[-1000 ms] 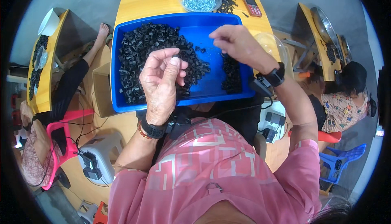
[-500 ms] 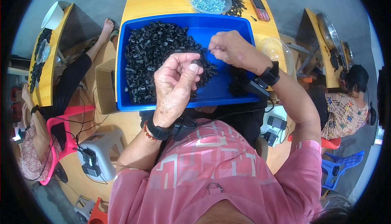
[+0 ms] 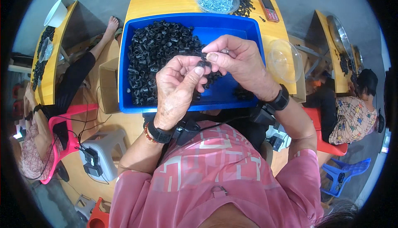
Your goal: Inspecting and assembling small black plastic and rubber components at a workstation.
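In front of me, over the blue tray [image 3: 232, 20], my two hands meet. A small black plastic piece [image 3: 202, 64] sits between the thumb and fingers of my left hand [image 3: 176, 89]. My right hand [image 3: 248, 68] is closed in a pinch right at that piece. What its fingertips grip is too small and hidden to make out, though a tiny shiny bit shows between its fingers. A large heap of black plastic pieces [image 3: 155, 49], short and tube-like, fills the left of the tray. More dark pieces [image 3: 242, 93] lie under my right wrist.
Beyond the tray stand a clear bowl of small silvery screws [image 3: 215, 2], a pile of black parts [image 3: 243, 4] and a red phone [image 3: 268, 9]. A clear plastic container [image 3: 285, 60] sits at the tray's right. Other people work at side tables left [image 3: 66, 33] and right [image 3: 331, 58].
My right hand has come left and down from over the tray's right part to meet my left hand at the black piece. My left hand has stayed nearly in place.
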Demonstrator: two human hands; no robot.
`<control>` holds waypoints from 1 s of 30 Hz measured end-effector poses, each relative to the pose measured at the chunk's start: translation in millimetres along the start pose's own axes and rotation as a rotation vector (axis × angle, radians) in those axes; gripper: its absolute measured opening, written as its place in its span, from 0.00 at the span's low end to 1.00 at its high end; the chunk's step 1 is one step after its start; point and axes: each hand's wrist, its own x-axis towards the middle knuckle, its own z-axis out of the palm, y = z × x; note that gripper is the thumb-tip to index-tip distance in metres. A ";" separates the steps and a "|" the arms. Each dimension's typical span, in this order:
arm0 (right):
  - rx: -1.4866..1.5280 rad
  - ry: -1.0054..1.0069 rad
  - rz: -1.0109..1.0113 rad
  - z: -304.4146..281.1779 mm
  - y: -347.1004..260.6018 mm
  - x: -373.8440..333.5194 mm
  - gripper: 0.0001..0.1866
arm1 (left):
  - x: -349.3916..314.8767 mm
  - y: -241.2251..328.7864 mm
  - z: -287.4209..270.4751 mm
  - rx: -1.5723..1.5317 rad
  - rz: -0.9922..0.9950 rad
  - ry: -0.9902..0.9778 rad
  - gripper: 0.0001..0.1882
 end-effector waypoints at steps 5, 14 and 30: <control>-0.060 0.001 -0.015 4.8 -1.6 -3.9 0.06 | -0.2 0.6 -0.9 -0.010 -0.014 0.004 0.07; -0.037 0.056 -0.120 10.8 12.1 -9.8 0.05 | -0.2 -1.9 -0.5 0.001 -0.032 0.001 0.07; -0.235 0.005 -0.265 9.4 10.9 -9.7 0.02 | 0.8 -5.1 -2.4 -0.012 -0.004 -0.035 0.06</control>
